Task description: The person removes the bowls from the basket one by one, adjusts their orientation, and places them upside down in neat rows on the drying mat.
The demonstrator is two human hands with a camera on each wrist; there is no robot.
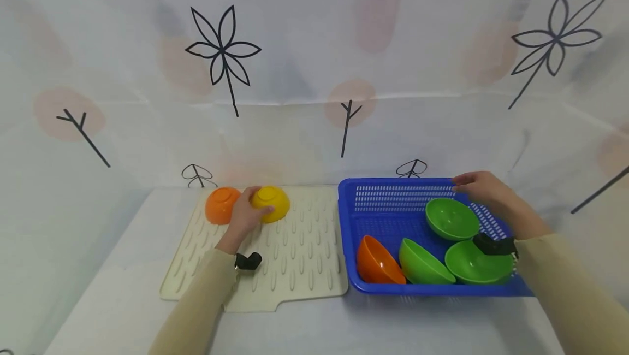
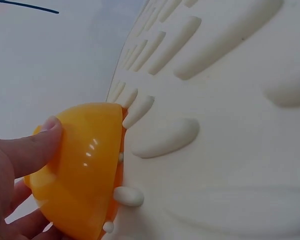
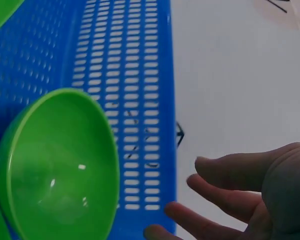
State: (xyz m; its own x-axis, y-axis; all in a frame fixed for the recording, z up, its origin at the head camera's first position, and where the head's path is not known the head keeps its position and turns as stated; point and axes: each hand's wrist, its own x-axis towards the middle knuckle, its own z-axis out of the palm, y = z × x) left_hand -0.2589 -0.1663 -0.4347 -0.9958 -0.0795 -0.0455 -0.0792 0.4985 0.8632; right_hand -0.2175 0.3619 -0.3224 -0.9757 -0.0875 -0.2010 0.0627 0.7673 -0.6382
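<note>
An upside-down yellow bowl [image 1: 272, 203] sits near the back of the cream ridged drying mat [image 1: 304, 289]. My left hand [image 1: 245, 216] grips it from its left side; the left wrist view shows the thumb and fingers spread around the bowl's outside [image 2: 85, 160], its rim down on the ridges. Just left of that hand an orange bowl [image 1: 220, 207] also lies upside down. Over the back right rim of the blue basket [image 1: 393, 182] hovers my right hand [image 1: 484, 188], holding nothing, its fingers loosely bent. The nearest thing inside is a green bowl [image 1: 452, 218].
In the basket's front row lean another orange bowl [image 1: 378, 262] and a tilted green bowl [image 1: 423, 265], with one more green bowl [image 1: 476, 265] at the right. A white patterned cloth [image 1: 295, 71] hangs behind; the table [image 1: 108, 289] is white.
</note>
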